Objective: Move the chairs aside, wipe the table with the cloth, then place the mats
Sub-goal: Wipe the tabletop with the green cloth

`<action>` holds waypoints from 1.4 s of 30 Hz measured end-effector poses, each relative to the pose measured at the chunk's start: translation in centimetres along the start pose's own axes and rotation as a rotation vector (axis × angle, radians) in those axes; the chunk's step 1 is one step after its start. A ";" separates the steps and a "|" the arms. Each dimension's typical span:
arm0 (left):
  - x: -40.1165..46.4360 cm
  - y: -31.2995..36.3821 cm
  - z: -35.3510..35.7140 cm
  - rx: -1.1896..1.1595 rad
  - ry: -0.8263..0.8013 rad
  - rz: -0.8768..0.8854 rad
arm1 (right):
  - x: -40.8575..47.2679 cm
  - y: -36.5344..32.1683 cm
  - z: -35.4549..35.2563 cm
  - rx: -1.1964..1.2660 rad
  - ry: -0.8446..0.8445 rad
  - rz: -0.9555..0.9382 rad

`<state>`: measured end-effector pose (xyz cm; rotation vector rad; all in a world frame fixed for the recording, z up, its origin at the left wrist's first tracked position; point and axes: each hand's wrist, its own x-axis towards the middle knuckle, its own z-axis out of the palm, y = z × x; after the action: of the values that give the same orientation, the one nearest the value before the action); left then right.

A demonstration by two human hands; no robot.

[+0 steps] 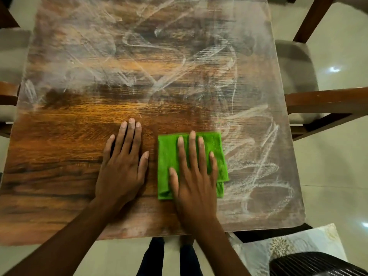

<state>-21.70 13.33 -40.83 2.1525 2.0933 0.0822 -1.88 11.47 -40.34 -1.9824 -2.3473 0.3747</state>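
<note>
A folded green cloth (168, 156) lies on the wooden table (79, 140) near its front edge. My right hand (194, 176) presses flat on the cloth with straight fingers. Just to the cloth's left, my left hand (122, 166) rests flat on the bare wood. White chalky smears (256, 156) cover the right side and the far half of the tabletop, while the near left part is clean and shiny. A chair (302, 84) with a grey seat stands off the table's right edge. Another chair (8, 96) shows at the left edge.
A patterned cushion or mat (288, 246) and a dark woven object (310, 263) sit at the bottom right, below the table's corner. The floor (338, 166) is pale glossy tile. My legs (169, 257) stand at the table's front edge.
</note>
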 end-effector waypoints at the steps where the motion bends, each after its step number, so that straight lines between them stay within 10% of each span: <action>1: 0.0 0.0 0.1 -0.001 0.004 -0.005 | -2.1 0.2 0.3 -0.017 -0.005 -0.003; 8: 0.1 0.1 -0.2 -0.032 0.017 -0.021 | -6.8 0.6 0.8 -0.024 -0.014 -0.026; 18: -0.2 0.2 -0.5 -0.016 0.011 -0.023 | 11.4 5.1 -1.2 0.010 0.104 0.006; 31: -0.1 0.1 -0.3 -0.064 0.005 -0.003 | -10.5 -7.7 2.8 -0.013 -0.056 0.015; 42: -1.3 10.3 -0.5 -0.225 0.054 0.049 | -2.8 9.5 -1.0 0.018 0.087 0.178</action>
<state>-11.62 11.85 -38.82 2.0887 1.9522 0.3662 8.02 10.34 -41.06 -2.1597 -2.1166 0.3088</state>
